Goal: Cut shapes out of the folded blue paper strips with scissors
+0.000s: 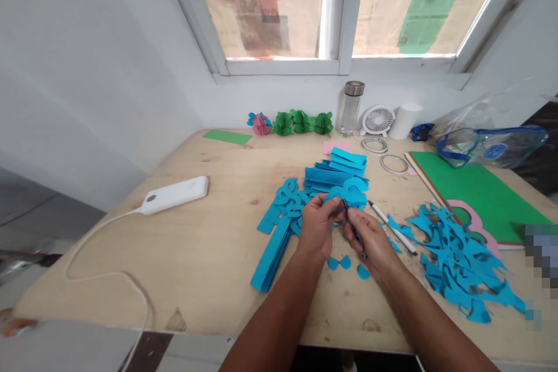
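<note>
My left hand [319, 218] pinches a blue paper cutout [349, 190] with rounded lobes. In my right hand [370, 235] is a slim black tool [355, 229], its tip against the paper; the fingers hide too much to tell its exact kind. Beyond my hands lies a stack of folded blue paper strips [325, 177]. Left of them is a pile of blue paper cutouts with holes [288, 197], with a folded blue strip bundle [272, 258] just in front. Small blue scraps [339, 262] lie below my hands. A white pen [394, 229] rests beside my right hand.
Blue paper offcuts [462, 256] are heaped at the right, against green paper sheets [488, 192] and a pink cutout [483, 235]. Along the wall stand paper ornaments [300, 122], a glass bottle [349, 110] and a small fan [378, 121]. A corded white power strip [174, 195] lies left.
</note>
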The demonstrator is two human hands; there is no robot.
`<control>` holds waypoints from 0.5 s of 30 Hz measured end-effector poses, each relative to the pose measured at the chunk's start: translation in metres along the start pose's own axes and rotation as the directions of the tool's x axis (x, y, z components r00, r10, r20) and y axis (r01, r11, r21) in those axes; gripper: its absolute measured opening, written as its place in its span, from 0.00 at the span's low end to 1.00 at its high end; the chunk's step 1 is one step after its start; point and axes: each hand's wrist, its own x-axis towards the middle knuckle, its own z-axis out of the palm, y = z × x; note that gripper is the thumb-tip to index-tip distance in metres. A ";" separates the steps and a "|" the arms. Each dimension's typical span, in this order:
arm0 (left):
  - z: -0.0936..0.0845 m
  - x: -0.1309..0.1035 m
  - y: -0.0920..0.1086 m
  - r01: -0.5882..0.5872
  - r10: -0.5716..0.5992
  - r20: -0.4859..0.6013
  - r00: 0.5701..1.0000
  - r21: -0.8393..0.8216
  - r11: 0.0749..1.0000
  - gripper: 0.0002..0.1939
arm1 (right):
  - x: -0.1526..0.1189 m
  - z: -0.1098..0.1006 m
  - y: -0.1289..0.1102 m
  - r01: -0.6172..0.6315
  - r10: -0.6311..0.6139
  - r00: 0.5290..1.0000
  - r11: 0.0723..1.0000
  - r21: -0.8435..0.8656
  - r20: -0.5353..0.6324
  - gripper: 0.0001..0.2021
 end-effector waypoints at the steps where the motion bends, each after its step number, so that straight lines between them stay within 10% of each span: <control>1: 0.000 -0.001 0.000 0.004 -0.004 0.003 1.000 0.004 1.000 0.13 | 0.000 0.000 0.000 0.004 -0.004 1.000 1.000 -0.004 -0.004 0.21; 15: 0.004 -0.004 -0.002 -0.011 0.010 0.015 1.000 0.054 0.998 0.12 | -0.002 0.002 -0.005 0.016 -0.019 0.999 0.998 -0.055 -0.044 0.22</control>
